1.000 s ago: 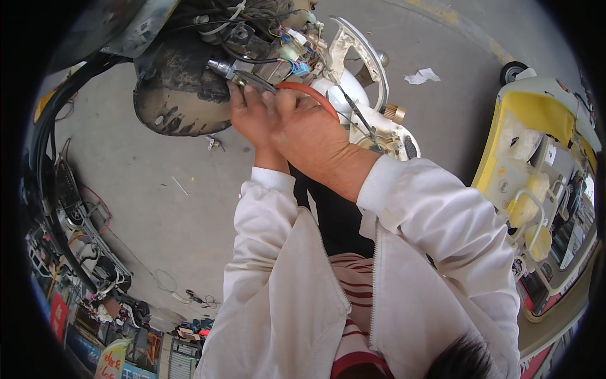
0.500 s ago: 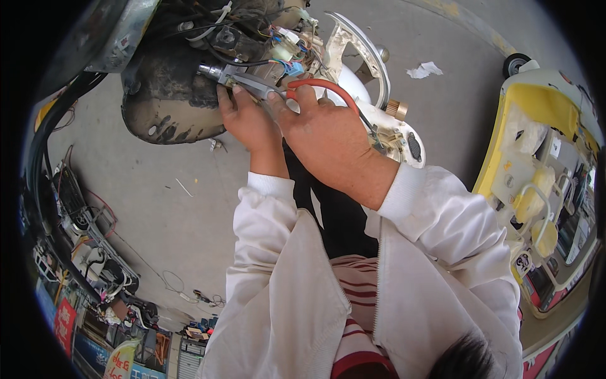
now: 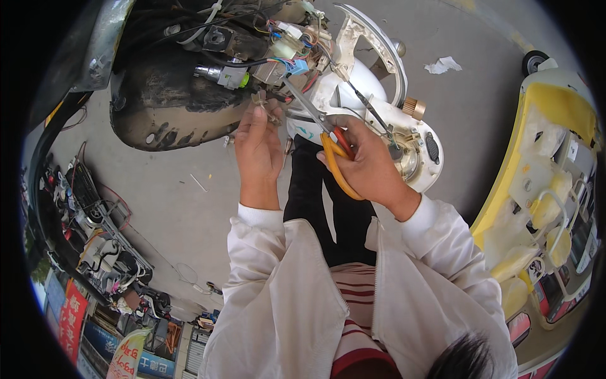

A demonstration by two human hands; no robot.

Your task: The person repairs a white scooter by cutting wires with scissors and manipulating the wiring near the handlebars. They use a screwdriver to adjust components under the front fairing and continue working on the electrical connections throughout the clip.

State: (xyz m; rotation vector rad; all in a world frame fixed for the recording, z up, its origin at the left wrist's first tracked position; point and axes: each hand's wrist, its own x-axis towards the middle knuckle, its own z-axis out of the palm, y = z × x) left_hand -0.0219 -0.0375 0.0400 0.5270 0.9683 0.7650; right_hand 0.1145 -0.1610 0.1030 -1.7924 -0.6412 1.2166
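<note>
My right hand (image 3: 366, 165) grips scissors with orange handles (image 3: 333, 161); their metal blades (image 3: 302, 101) point up and left toward a bundle of coloured wires and connectors (image 3: 285, 54). My left hand (image 3: 257, 146) pinches a small pale piece (image 3: 262, 101) just below that wiring. The wiring belongs to an opened scooter front with a dark dirty mudguard (image 3: 170, 110) and a white body panel (image 3: 369, 76).
A yellow and white scooter (image 3: 548, 183) stands at the right. Racks of parts and tools (image 3: 95, 234) line the left edge. A crumpled white paper scrap (image 3: 443, 64) lies on the grey concrete floor (image 3: 177, 208).
Both hands have dropped lower and spread apart. The scissors in my right hand now show plainly, blades aimed at the wiring, and my left hand has shifted to the small piece below the connectors.
</note>
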